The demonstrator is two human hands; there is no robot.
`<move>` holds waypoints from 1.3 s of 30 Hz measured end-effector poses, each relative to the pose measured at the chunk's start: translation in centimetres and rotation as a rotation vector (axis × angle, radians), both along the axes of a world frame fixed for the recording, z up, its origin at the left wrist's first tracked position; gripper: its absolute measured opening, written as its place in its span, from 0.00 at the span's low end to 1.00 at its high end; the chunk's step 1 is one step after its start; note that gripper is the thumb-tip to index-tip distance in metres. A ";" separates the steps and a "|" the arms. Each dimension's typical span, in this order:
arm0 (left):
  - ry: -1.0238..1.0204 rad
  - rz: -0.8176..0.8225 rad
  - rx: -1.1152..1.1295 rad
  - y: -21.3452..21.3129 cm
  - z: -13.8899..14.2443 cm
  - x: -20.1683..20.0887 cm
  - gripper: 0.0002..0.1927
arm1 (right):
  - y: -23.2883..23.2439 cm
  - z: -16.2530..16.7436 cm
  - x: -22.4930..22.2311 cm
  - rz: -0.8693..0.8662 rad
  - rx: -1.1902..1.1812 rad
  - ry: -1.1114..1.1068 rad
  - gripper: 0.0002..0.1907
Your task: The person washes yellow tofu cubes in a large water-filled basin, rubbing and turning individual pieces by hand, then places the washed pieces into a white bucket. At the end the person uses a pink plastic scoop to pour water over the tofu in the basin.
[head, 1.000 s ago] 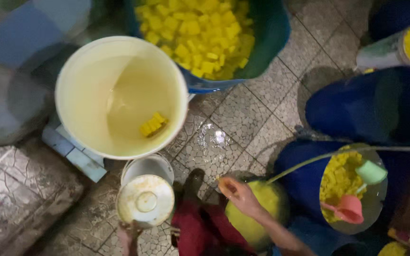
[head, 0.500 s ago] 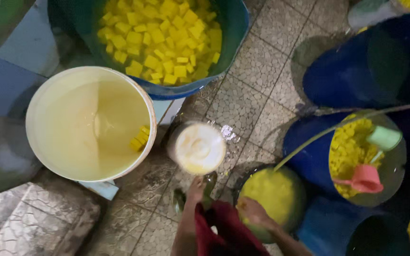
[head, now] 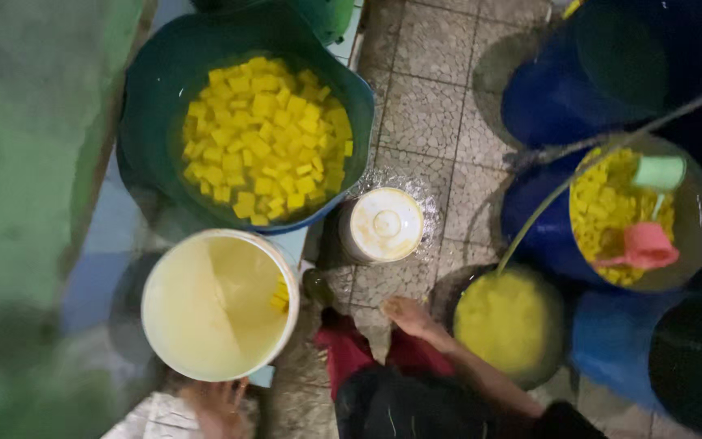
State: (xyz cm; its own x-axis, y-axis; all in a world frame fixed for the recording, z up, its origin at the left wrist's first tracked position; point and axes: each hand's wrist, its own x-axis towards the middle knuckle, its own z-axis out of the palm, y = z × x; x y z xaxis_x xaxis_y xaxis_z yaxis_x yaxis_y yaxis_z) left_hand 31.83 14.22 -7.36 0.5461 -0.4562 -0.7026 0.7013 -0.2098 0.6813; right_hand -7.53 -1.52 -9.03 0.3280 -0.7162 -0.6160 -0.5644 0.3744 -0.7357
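Head view: right hand, fingers spread, empty, just below the white-lidded jar.

A speckled grey tiled floor carries everything. Just beyond the right hand's fingers stands a small white-lidded container; beside those fingers, to their right, a pot of yellow mash. Near the left hand's fingers sits a white bucket, with a teal basin of yellow cubes farther ahead. Blue drums stand well off to the right.
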 end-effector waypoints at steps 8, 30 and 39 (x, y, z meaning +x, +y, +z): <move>-0.187 -0.252 0.144 -1.8 -0.4 -0.1 0.39 | -4.9 2.5 13.1 -0.119 0.039 -0.035 0.46; -0.225 -0.998 0.209 -10.4 0.9 -5.6 0.41 | 5.5 3.2 1.5 -0.718 -0.075 0.035 0.38; -0.428 -1.239 -0.137 -20.9 1.1 -15.5 0.42 | 4.6 2.1 -6.9 -0.980 -0.194 0.061 0.29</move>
